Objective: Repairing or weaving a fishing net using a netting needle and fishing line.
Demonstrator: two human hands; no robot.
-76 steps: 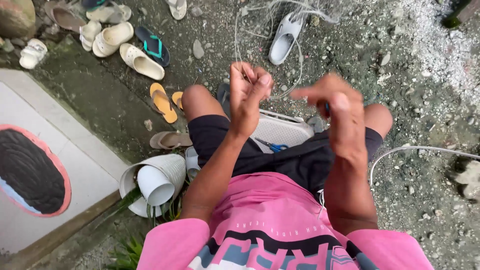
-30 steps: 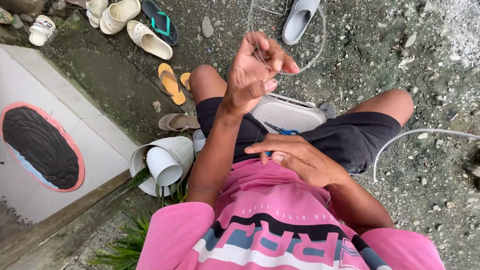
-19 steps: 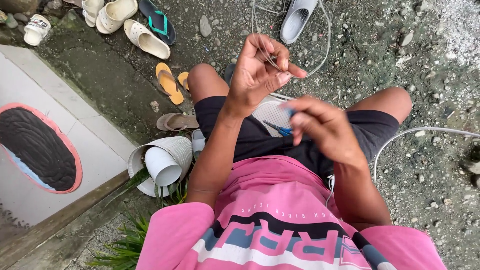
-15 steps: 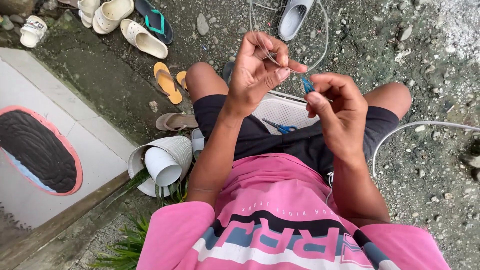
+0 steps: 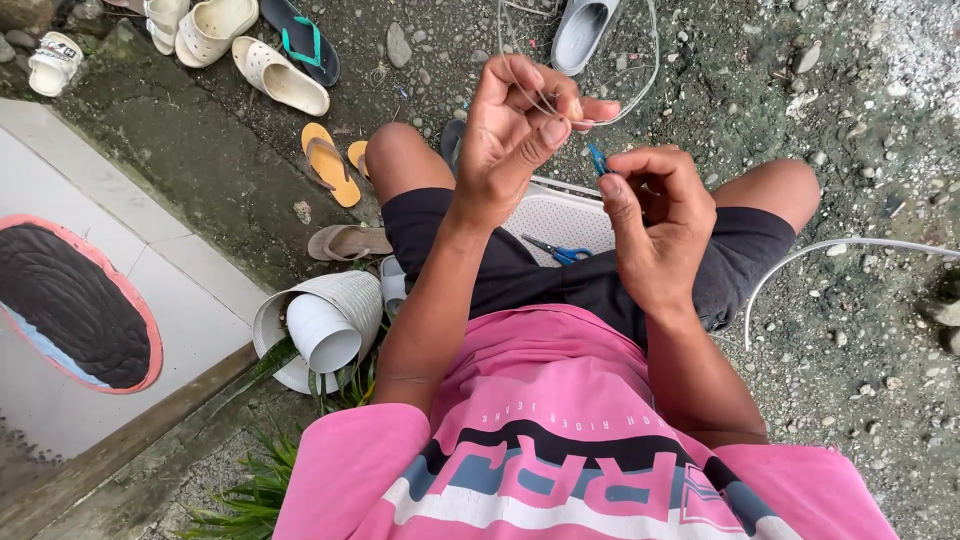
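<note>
My left hand is raised in front of me, its fingers pinched on a thin pale cord that loops out over the gravel. Close beside it, my right hand grips a small blue tool whose tip sits next to the cord at my left fingertips. Below both hands, a white perforated tray rests between my knees with blue-handled scissors lying on it. I am seated in a pink shirt and black shorts.
Several sandals and slippers lie on the ground at upper left, orange flip-flops nearest my knee. A grey shoe sits at the top. Nested white pots lie on their sides by a tiled step. A white hose curves at right.
My right hand went down to my lap, then came back up holding the small blue tool, and now sits close against my left fingertips. My left hand stayed raised on the cord.
</note>
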